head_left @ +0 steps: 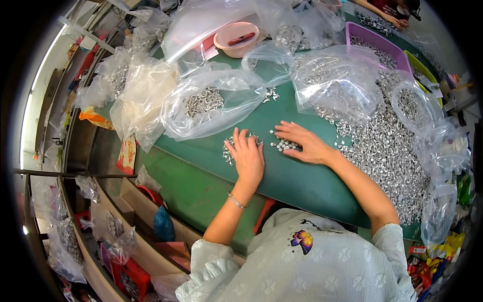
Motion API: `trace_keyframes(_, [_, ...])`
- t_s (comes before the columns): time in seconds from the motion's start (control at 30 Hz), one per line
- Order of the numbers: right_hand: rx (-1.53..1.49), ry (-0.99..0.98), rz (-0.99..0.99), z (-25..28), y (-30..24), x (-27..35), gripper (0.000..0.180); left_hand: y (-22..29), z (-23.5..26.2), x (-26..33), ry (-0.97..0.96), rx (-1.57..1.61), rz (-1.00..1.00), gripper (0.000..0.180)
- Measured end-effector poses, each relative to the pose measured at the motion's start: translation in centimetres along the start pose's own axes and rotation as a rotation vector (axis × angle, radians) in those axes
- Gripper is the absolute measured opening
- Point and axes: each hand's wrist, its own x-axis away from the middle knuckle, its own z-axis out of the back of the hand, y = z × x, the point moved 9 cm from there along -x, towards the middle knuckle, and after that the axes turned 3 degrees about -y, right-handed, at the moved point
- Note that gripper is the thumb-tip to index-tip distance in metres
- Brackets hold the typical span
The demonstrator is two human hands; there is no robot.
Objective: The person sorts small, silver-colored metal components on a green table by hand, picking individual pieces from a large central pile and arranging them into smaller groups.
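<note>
Green table (282,176): curved top, most of the work sits on it.
L hand (247,156): flat, palm down, fingers spread; fingertips on a small cluster of silver rings (230,151). Nothing gripped, hand is open.
R hand (302,142): also flat & open, fingers pointing left, resting over a second small batch of rings (283,145). Nothing clenched.
Hands rel.: just beside each other, not touching, both near table middle.
Bracelet (236,201): thin, silver, on L wrist.
Big ring heap (387,151): loose silver metal rings spread wide, right of R hand, runs along R forearm to table's right edge.
Clear bag w/ rings (211,103): just beyond L hand, lying on its side, rings bunched inside.
Other clear bags (334,78): several, crumpled, beyond R hand; some w/ rings inside.
White-ish bag (141,90): far left of table, contents can't tell.
Pink bowl (236,38): far side, red item inside, too small to tell.
Purple tray (375,43): far right, rings in it.
Other person's hand (397,20): top right corner, well apart from the two hands.
Shirt (302,261): pale, butterfly patch on it, bottom of view.
</note>
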Motion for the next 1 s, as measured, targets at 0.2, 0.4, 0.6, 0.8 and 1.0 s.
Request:
trace_keyframes(0.2, [0.229, -0.046, 0.123, -1.5, -0.2, -1.7, 0.048, 5.6, 2.7, 2.5, -0.019, 0.840, 0.040, 0.017])
trace_keyframes(0.4, [0.060, -0.077, 0.124, -1.4, -3.1, 0.7, 0.045, 7.5, -5.0, 15.8, -1.313, 1.498, 0.510, 0.022])
trace_keyframes(0.6, [0.141, -0.096, 0.169, -2.3, -3.9, 1.2, 0.042, 7.0, -9.3, 21.1, -1.471, 1.896, 1.002, 0.058])
trace_keyframes(0.8, [0.052, -0.131, 0.191, -3.9, -6.0, 4.3, 0.038, 8.9, -8.8, 18.6, -1.656, 2.457, 0.907, 0.093])
trace_keyframes(1.0, [0.011, -0.165, 0.190, -6.6, -9.4, 8.3, 0.045, 10.6, -7.2, 17.1, -1.660, 2.640, 1.079, 0.078])
